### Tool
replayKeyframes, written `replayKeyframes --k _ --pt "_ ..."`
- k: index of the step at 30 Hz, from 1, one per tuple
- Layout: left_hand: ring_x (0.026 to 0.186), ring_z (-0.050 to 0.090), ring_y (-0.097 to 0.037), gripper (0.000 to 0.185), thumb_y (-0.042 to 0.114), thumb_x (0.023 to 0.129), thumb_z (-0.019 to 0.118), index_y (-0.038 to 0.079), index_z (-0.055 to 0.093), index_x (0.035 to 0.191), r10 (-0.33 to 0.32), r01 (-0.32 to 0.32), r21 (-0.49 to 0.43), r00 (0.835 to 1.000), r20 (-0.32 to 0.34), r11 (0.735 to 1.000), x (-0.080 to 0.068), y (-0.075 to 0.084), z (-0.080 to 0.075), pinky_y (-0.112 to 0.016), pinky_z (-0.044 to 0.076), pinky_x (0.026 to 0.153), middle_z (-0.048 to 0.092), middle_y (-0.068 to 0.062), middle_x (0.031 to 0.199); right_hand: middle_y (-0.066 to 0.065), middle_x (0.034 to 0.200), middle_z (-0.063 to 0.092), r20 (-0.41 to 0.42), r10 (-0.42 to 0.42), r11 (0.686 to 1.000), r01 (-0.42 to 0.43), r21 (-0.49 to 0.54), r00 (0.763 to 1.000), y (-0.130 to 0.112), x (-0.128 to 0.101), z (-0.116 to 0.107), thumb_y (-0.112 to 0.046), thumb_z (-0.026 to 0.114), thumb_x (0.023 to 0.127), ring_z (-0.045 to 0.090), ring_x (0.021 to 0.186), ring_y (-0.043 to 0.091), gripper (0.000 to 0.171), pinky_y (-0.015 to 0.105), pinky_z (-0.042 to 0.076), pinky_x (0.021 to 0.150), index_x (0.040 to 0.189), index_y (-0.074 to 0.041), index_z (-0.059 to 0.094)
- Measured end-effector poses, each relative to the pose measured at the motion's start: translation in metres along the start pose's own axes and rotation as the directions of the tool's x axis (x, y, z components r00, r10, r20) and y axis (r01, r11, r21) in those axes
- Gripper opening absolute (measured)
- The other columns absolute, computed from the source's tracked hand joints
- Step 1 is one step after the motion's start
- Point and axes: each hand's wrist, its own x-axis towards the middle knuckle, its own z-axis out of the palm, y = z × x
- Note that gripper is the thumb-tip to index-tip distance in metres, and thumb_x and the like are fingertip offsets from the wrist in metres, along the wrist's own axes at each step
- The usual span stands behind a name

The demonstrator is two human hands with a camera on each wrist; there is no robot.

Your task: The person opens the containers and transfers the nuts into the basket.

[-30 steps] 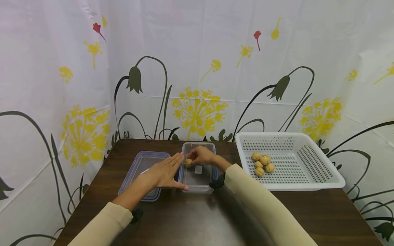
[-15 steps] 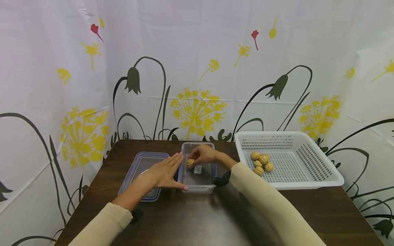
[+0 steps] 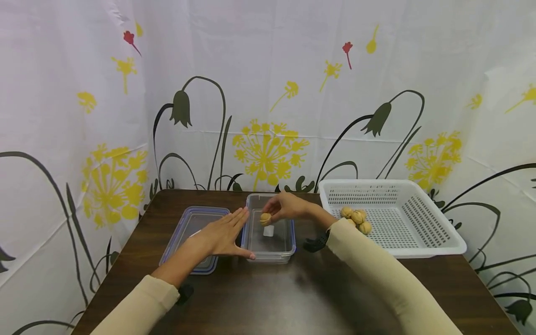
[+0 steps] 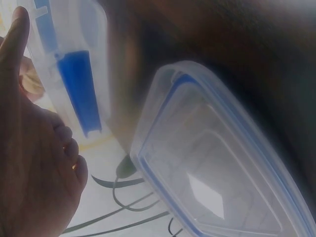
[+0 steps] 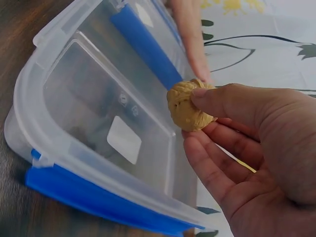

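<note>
Between the thumb and fingers of my right hand a tan walnut is pinched, held over the clear plastic container. That container has blue side clips and a white label on its floor; no other walnut shows in it. My left hand lies along the container's left side, fingers straight and thumb spread toward the near corner. In the left wrist view, the left palm is beside a blue clip.
Left of the container, a clear lid-like piece with a blue seal lies partly under my left forearm. A white perforated basket at the right holds several walnuts. A flower-printed curtain hangs behind the dark wooden table.
My right hand has lifted the walnut from near the container's left wall, up and to the right. The left hand has stayed in place.
</note>
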Motion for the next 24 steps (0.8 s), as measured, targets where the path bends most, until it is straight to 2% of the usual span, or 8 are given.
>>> replayKeyframes --k 6,13,24 --pt "0.164 0.008 -0.030 0.135 0.095 0.081 0.052 0.002 0.009 0.170 -0.007 0.007 0.012 1.000 -0.004 1.000 0.002 -0.003 0.003 -0.050 0.020 0.131 0.004 -0.015 0.178 0.010 0.111 0.079 -0.002 -0.011 1.000 0.011 0.003 1.000 -0.005 -0.017 -0.011 -0.004 0.082 0.091 0.076 0.101 0.016 0.032 0.029 0.062 0.089 0.121 0.002 0.074" --pt "0.164 0.009 -0.031 0.133 0.091 0.083 0.057 0.001 0.011 0.169 0.003 -0.003 -0.001 1.000 -0.013 1.000 0.003 -0.004 0.005 -0.050 0.020 0.131 0.005 -0.015 0.178 0.009 0.113 0.079 -0.008 -0.015 1.000 0.015 0.013 1.000 -0.004 -0.039 -0.027 -0.005 0.082 0.091 0.075 0.105 0.018 0.033 0.030 0.061 0.093 0.123 0.002 0.074" --pt "0.164 0.010 -0.034 0.130 0.086 0.086 0.060 -0.001 0.009 0.169 0.002 -0.002 -0.006 1.000 0.016 1.000 -0.001 0.004 -0.007 -0.052 0.020 0.131 0.006 -0.018 0.177 0.012 0.114 0.078 -0.039 -0.028 0.999 0.029 0.016 0.999 0.004 -0.073 -0.052 -0.004 0.082 0.090 0.075 0.103 0.022 0.035 0.032 0.062 0.091 0.123 0.003 0.074"
